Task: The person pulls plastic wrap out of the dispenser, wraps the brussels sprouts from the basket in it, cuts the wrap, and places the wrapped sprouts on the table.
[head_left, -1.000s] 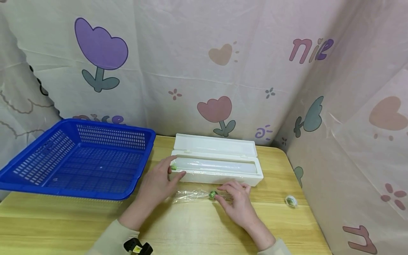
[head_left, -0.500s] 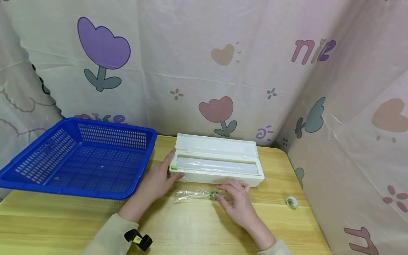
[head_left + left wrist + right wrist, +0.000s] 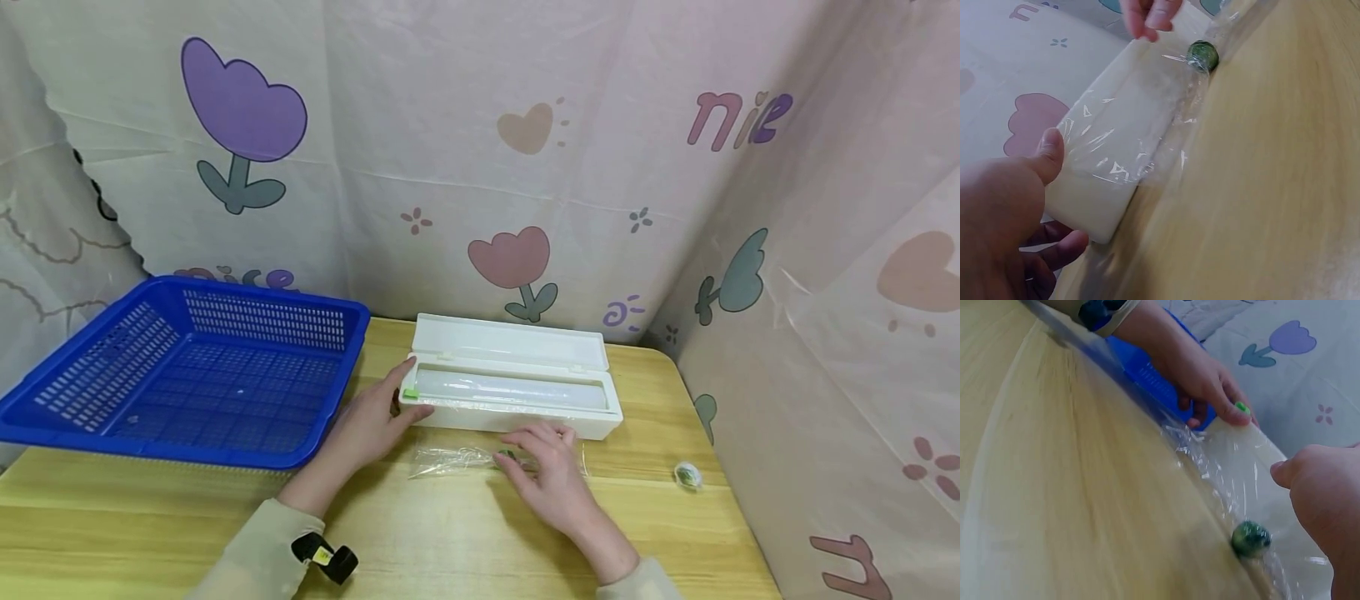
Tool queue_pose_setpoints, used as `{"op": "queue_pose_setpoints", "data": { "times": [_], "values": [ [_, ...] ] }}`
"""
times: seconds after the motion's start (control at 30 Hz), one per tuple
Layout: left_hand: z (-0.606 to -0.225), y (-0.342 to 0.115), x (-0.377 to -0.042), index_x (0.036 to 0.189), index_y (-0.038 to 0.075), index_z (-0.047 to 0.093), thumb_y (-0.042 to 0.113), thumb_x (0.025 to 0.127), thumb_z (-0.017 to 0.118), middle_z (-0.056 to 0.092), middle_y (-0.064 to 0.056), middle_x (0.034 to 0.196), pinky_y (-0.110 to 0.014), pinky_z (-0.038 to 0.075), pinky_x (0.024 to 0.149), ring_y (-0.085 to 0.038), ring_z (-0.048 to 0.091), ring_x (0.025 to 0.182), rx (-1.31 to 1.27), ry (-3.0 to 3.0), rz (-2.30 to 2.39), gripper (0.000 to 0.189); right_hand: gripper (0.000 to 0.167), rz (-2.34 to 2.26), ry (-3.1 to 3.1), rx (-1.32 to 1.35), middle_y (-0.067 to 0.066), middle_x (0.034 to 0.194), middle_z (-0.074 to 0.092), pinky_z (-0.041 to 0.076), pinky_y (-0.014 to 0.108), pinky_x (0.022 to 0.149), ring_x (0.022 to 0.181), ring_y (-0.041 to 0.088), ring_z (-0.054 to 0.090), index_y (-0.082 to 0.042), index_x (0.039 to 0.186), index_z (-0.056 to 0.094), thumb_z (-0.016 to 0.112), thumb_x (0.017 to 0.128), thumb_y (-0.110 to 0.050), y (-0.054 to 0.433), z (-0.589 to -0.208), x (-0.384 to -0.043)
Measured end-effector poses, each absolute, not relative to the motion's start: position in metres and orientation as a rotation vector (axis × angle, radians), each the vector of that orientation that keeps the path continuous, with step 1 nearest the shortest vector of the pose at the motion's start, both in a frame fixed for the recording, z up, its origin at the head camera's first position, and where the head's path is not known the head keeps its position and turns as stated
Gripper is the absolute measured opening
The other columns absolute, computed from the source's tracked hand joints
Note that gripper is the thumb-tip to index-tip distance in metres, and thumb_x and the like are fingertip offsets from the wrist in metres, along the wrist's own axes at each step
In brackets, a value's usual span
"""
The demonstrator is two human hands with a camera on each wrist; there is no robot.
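A white cling film dispenser stands with its lid up and a film roll inside. A green slider sits at its left end. My left hand grips that end, thumb in front and fingers behind. A strip of clear cling film lies out in front, with a small green ball by the dispenser's front side, wrapped in or under the film; I cannot tell which. My right hand hovers over the ball, partly hiding it in the head view. Its loosely bent fingers stay apart from the ball in both wrist views.
A blue plastic basket with slotted sides takes up the left of the wooden table. On the right, near the table edge, lies a small film-wrapped green item. Printed cloth hangs behind and along the right.
My right hand has shifted slightly left, and its fingers have come off the green ball, now covering more of it. Earlier, my left fingers slid a little around the dispenser's end.
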State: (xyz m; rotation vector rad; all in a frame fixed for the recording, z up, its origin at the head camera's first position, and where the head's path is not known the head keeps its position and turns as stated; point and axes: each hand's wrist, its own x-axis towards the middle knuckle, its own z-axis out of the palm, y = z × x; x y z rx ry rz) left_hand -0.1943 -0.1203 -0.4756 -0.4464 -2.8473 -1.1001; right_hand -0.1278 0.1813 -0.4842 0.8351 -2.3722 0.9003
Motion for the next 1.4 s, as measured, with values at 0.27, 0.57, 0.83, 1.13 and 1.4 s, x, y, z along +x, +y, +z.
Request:
{"op": "queue_pose_setpoints", "data": {
  "times": [0.27, 0.57, 0.83, 1.13, 1.4],
  "values": [
    [-0.48, -0.12, -0.195, 0.166, 0.02, 0.035, 0.057, 0.096, 0.073, 0.056, -0.002, 0.087, -0.035, 0.045, 0.063, -0.019, 0.052, 0.074, -0.402, -2.815, -1.139, 0.088, 0.027, 0.932, -2.377, 0.878, -0.007, 0.115, 0.072, 0.036, 0.041, 0.093, 0.109, 0.011, 0.063, -0.01, 0.118, 0.076, 0.082, 0.094, -0.022, 0.159, -0.463, -0.141],
    [-0.482, -0.117, -0.196, 0.167, 0.025, 0.033, 0.059, 0.096, 0.071, 0.055, -0.002, 0.088, -0.035, 0.044, 0.063, -0.019, 0.051, 0.074, -0.383, -2.833, -1.158, 0.088, 0.028, 0.967, -2.413, 0.963, 0.0, 0.118, 0.072, 0.047, 0.044, 0.097, 0.117, 0.015, 0.061, -0.008, 0.122, 0.074, 0.077, 0.1, -0.024, 0.13, -0.442, -0.164],
    [-0.482, -0.121, -0.195, 0.167, 0.025, 0.033, 0.06, 0.097, 0.069, 0.055, -0.003, 0.089, -0.036, 0.043, 0.065, -0.02, 0.052, 0.077, -0.366, -2.845, -1.141, 0.086, 0.031, 0.915, -2.528, 0.956, -0.001, 0.12, 0.074, 0.04, 0.044, 0.097, 0.113, 0.019, 0.063, -0.007, 0.123, 0.074, 0.075, 0.101, -0.029, 0.1, -0.437, -0.187],
    [-0.483, -0.122, -0.195, 0.166, 0.022, 0.035, 0.022, 0.1, 0.076, 0.054, -0.001, 0.086, -0.036, 0.043, 0.065, -0.019, 0.05, 0.074, -0.408, -2.81, -1.163, 0.078, 0.027, 0.845, -2.592, 0.954, -0.005, 0.108, 0.072, 0.033, 0.039, 0.086, 0.101, 0.015, 0.06, -0.012, 0.121, 0.076, 0.073, 0.102, -0.031, 0.075, -0.438, -0.201],
    [-0.482, -0.121, -0.194, 0.165, 0.021, 0.038, 0.012, 0.096, 0.075, 0.054, 0.0, 0.084, -0.037, 0.043, 0.065, -0.019, 0.051, 0.076, -0.409, -2.794, -1.161, 0.079, 0.018, 0.746, -2.644, 0.964, -0.007, 0.104, 0.071, 0.033, 0.039, 0.085, 0.098, 0.013, 0.059, -0.016, 0.113, 0.079, 0.073, 0.103, -0.029, 0.061, -0.437, -0.206]
  ]
}}
